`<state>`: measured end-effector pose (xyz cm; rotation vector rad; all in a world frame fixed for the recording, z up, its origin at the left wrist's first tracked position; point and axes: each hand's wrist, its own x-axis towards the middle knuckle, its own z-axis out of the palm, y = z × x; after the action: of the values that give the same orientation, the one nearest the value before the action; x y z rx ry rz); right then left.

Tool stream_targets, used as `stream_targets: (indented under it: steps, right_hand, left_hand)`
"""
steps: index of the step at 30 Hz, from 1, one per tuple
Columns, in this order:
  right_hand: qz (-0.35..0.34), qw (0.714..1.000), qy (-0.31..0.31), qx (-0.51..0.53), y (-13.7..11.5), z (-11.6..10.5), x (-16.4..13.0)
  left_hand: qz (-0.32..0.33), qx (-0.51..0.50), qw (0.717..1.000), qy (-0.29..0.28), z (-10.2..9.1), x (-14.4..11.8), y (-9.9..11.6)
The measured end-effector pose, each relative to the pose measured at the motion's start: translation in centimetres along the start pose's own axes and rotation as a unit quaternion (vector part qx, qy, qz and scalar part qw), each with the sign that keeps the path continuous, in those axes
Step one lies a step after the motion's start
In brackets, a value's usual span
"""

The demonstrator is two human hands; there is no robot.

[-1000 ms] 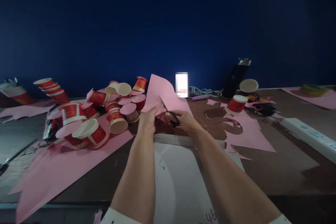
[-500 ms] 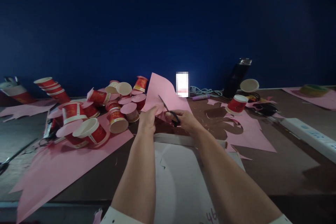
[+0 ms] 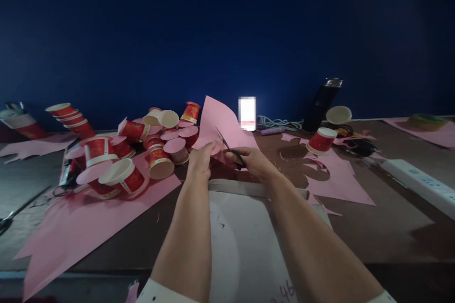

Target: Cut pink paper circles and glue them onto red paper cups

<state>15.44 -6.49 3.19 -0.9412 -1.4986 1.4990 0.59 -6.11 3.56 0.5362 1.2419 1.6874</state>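
Note:
A sheet of pink paper [image 3: 217, 116] stands curled upward at the middle of the table. My left hand [image 3: 201, 158] pinches its lower left part, thumb on top. In my right hand [image 3: 254, 161] is a pair of black-handled scissors [image 3: 224, 138], its blades pointing up and left against the paper. My fingers sit around the handle loops. To the left of my left hand lie several red paper cups [image 3: 159, 163], some with pink paper discs [image 3: 174, 147] on their ends.
A white cardboard box lid [image 3: 241, 232] lies under my forearms. On the right are a red cup [image 3: 322, 141], pink scraps [image 3: 341, 175], a dark bottle [image 3: 320, 104], a power strip [image 3: 419, 184] and a purple marker [image 3: 272, 130]. Another pair of scissors [image 3: 21, 210] lies far left.
Both hands keep nearly the same place on the paper and scissors. The scissors have shifted very slightly to the right, and the paper's top edge is a touch higher.

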Motion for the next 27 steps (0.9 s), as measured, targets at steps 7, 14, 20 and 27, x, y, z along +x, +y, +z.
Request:
stream_targets:
  steps: [7,14,20,27]
  right_hand:
    - [0.009,1.0,0.011,-0.018,0.15,-0.18,0.16]
    - [0.018,0.999,0.019,-0.037,-0.1,-0.31,-0.07]
    - [0.018,0.999,0.025,-0.04,-0.33,-0.2,-0.14]
    - [0.018,0.999,0.029,-0.033,-0.37,-0.2,-0.1]
  left_hand:
    - [-0.006,0.01,1.0,0.01,0.1,-0.05,0.16]
    - [0.0,0.015,1.0,0.018,0.13,-0.15,0.19]
    - [0.0,0.003,1.0,0.0,0.18,-0.33,0.31]
    - [0.008,0.007,1.0,-0.002,0.02,-0.01,0.07]
